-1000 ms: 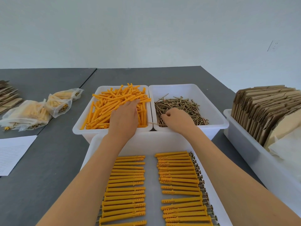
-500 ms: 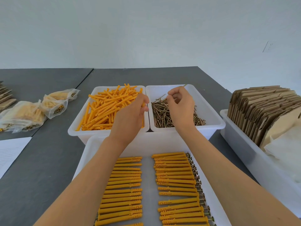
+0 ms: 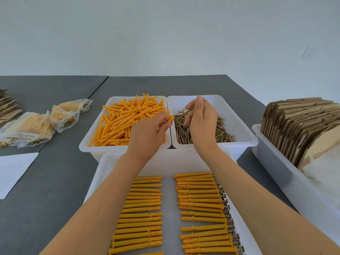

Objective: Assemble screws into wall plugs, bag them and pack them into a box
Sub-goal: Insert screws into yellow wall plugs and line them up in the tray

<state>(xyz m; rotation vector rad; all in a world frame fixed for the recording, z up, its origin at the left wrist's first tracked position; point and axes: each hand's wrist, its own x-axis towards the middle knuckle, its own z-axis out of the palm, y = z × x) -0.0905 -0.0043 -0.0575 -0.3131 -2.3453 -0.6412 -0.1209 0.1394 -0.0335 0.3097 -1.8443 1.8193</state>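
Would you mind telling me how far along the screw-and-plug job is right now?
Done: two rows of assembled plugs lie in the near tray, and filled bags sit on the table at left. In hand: the left hand grips a loose orange plug while the right hand pinches a screw, not yet joined. Left: both bins remain well stocked, the rows need bagging, and the flat cartons are unused.
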